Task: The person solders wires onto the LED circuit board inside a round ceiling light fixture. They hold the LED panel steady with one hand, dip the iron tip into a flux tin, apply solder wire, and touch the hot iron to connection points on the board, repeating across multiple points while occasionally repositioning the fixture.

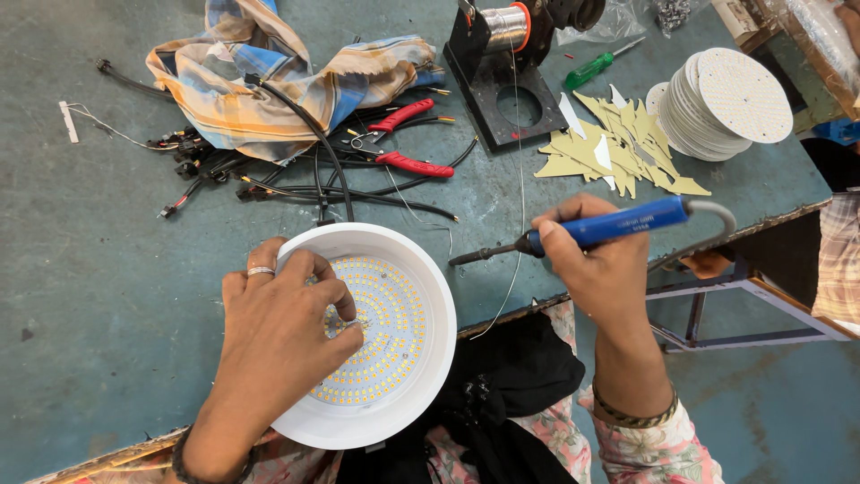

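A white lamp housing (430,358) holds a white disc dotted with yellow diodes (381,332). The soldering iron (609,224) has a blue handle — its tip dark. Upper left, a plaid cloth (260,81) in blue, orange and cream. Red-handled pliers (408,139), a green screwdriver (591,69), yellow triangular scraps (618,148) — all on a teal table (107,269).

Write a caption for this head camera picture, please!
Left hand steadies a round white lamp; right hand holds a blue soldering iron.

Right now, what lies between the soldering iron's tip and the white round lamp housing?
In the head view, only bare blue-green table separates the soldering iron tip from the white lamp housing; a thin solder wire hangs just right of the tip.
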Demonstrator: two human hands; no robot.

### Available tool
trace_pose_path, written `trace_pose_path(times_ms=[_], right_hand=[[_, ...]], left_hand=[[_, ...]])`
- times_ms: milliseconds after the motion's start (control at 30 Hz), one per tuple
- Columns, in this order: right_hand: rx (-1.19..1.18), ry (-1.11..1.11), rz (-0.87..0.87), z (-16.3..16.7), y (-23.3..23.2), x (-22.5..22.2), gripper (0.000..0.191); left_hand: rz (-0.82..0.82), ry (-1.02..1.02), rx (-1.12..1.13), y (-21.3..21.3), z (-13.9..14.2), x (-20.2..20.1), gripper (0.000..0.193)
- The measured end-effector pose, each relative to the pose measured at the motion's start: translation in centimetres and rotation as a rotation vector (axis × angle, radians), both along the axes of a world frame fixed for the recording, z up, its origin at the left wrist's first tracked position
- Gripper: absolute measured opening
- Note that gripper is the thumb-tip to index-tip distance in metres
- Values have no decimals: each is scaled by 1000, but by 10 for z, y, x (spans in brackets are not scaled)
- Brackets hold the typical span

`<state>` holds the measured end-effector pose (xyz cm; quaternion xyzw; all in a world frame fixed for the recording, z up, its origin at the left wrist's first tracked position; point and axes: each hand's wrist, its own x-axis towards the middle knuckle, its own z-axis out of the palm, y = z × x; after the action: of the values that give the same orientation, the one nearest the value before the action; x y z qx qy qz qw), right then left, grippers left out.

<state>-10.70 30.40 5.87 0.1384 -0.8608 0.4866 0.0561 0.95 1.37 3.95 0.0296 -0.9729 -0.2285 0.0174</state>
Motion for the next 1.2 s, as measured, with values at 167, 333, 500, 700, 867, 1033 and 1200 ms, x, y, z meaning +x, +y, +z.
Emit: trace_pose_path(times_ms=[167, 333, 500, 700, 867, 1033, 1200], right_hand=[[-52, 26, 12, -4, 5, 6, 10], [-130, 55, 15, -1, 13, 6, 10], [-445, 43, -43, 4, 29, 12, 13], [-977, -348, 12, -15, 47, -7, 26], [-1201, -573, 110, -36, 56, -19, 30], [-1257, -636, 183, -44, 56, -19, 32], [-1128, -532, 156, -36, 38, -4, 25]], left_hand=[[-5, 11, -1, -2, -1, 1, 23], [-7, 12, 4, -2, -2, 2, 23], [-27, 65, 3, -8, -6, 7, 19], [-36, 34, 9, -16, -7, 10, 19], [-32, 11, 23, -20, -3, 15, 20], [-31, -16, 48, -24, -1, 20, 18], [-38, 94, 77, -29, -8, 24, 16]])
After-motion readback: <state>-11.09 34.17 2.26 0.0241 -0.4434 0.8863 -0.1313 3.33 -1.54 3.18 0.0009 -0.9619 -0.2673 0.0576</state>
